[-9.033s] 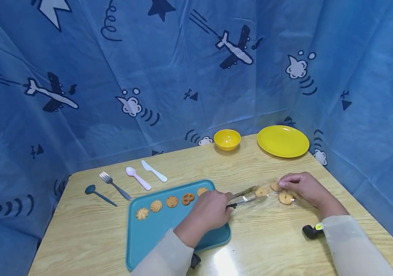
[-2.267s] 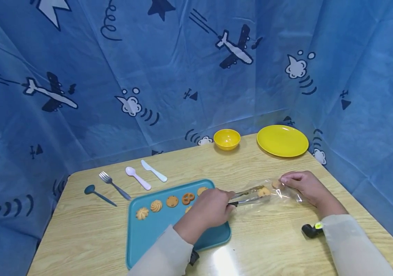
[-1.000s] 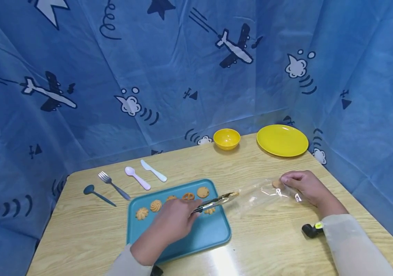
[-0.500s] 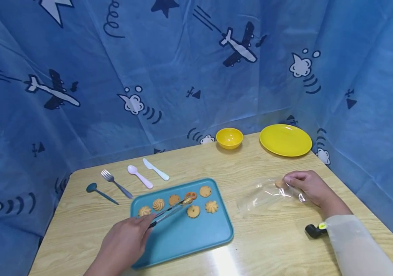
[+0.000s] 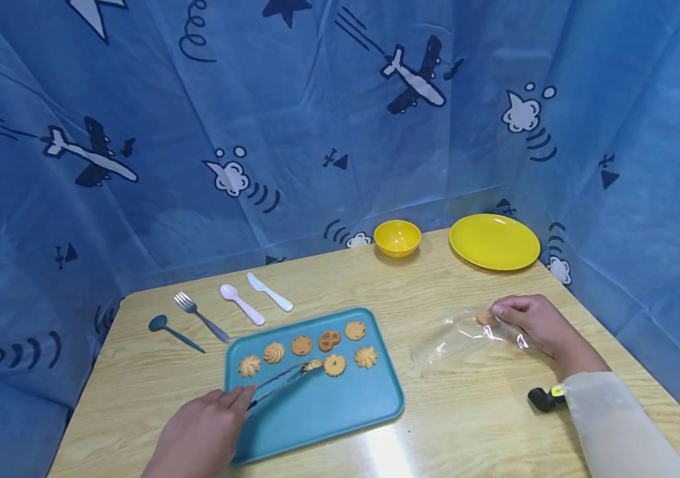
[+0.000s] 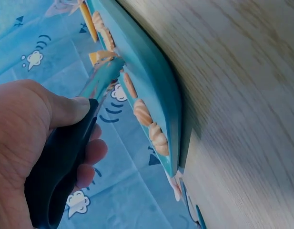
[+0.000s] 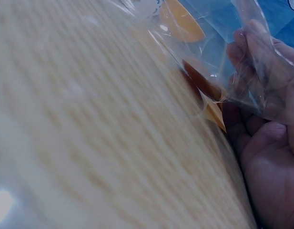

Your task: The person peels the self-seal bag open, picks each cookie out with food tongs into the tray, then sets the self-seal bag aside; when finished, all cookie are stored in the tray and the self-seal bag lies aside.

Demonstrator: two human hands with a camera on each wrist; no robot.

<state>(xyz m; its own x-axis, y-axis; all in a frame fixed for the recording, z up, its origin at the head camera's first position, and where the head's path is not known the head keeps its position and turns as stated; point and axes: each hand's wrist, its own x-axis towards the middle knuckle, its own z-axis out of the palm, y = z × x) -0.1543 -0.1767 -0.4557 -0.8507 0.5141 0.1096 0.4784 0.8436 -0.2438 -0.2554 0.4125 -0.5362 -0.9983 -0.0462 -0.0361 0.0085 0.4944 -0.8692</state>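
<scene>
My left hand (image 5: 205, 425) grips black-handled metal tongs (image 5: 280, 383) at the near left of the teal tray (image 5: 316, 425). A small cookie (image 5: 313, 364) sits at the tongs' tips, low over the tray, left of a round cookie (image 5: 335, 365) with a hole and a star-shaped cookie (image 5: 366, 357). Behind them runs a row with a swirl cookie (image 5: 274, 353) and a pretzel (image 5: 329, 341). My right hand (image 5: 533, 322) pinches the closed end of a clear plastic bag (image 5: 444, 340) lying on the table. One cookie (image 7: 201, 81) shows inside it, beside my fingers.
A yellow bowl (image 5: 397, 239) and a yellow plate (image 5: 494, 242) stand along the back. Left of them lie a white knife (image 5: 270, 292), a pale spoon (image 5: 242, 305), a grey fork (image 5: 201, 317) and a dark teal spoon (image 5: 176, 333). A blue curtain (image 5: 292, 133) surrounds the wooden table.
The tongs have come out of the bag and swung left over the tray with a cookie. Fewer cookies are in the bag than nine seconds ago. My right hand has stayed put.
</scene>
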